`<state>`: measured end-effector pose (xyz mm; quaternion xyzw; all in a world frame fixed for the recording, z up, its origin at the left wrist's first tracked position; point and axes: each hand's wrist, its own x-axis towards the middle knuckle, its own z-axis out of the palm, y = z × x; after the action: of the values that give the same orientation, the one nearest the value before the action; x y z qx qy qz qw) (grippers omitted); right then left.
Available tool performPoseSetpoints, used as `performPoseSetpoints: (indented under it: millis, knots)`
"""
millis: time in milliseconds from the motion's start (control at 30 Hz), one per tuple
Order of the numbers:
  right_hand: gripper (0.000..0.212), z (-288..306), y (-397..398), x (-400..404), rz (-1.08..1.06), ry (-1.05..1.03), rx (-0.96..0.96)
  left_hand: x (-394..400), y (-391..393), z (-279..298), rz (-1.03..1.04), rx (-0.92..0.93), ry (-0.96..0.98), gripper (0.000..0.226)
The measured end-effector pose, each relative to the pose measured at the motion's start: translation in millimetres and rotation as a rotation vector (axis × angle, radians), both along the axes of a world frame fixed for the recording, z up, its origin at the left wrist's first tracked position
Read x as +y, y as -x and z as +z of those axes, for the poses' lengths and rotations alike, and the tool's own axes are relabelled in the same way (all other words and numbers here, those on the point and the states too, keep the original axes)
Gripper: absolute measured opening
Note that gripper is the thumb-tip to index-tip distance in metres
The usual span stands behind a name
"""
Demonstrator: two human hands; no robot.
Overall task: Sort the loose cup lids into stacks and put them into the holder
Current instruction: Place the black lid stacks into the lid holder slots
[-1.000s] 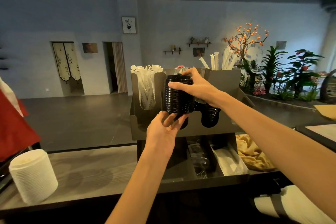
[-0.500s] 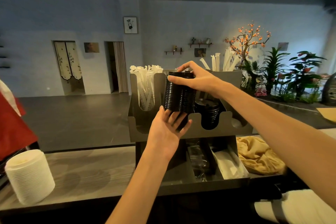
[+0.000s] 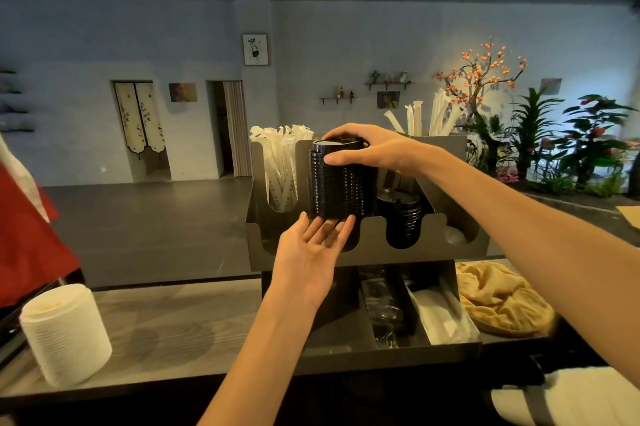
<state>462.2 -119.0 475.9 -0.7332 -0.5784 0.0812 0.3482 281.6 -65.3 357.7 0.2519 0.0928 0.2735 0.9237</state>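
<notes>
A tall stack of black cup lids [image 3: 337, 183] stands upright over a slot of the grey metal holder [image 3: 374, 252]. My right hand [image 3: 370, 148] grips the stack's top, thumb on its front and fingers over the upper lid. Beneath it, my left hand [image 3: 313, 252] is open, its straight fingertips touching the stack's bottom edge. In the slot to the right sits a shorter stack of black lids [image 3: 403, 218]. On the counter at the left stands a stack of white lids [image 3: 65, 332].
Wrapped straws [image 3: 280, 169] fill the holder's left slot and more stick up at its back right. Below are trays with packets and napkins [image 3: 440, 318]. A tan cloth [image 3: 502, 301] lies to the right. A red cloth hangs at the far left.
The black stack has risen a little in the slot, held by my right hand. My left hand's fingers have straightened under its base. The view has shifted slightly.
</notes>
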Motion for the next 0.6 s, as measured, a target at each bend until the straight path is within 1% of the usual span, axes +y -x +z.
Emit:
performPoseSetpoints:
  millis: [67,133,267,433,600]
  knots:
    - [0.066,-1.6,-2.3,2.9,0.006,-0.001,-0.013,0.2,0.3,-1.0,0.015,-0.006,0.025,0.034]
    - [0.070,-2.9,-3.6,5.5,0.018,-0.008,-0.034,0.9,-0.3,-2.1,0.034,-0.006,0.020,0.035]
    - [0.072,-2.9,-7.1,5.6,0.037,-0.042,-0.065,0.9,3.0,-4.5,0.066,0.039,-0.061,0.035]
    - [0.066,-4.4,-20.1,-0.8,0.061,-0.029,-0.044,4.6,8.3,-7.1,0.051,0.087,-0.068,0.036]
    - [0.068,-3.1,-20.6,2.4,0.049,-0.043,-0.040,1.7,8.7,-3.6,0.096,0.080,-0.083,0.038]
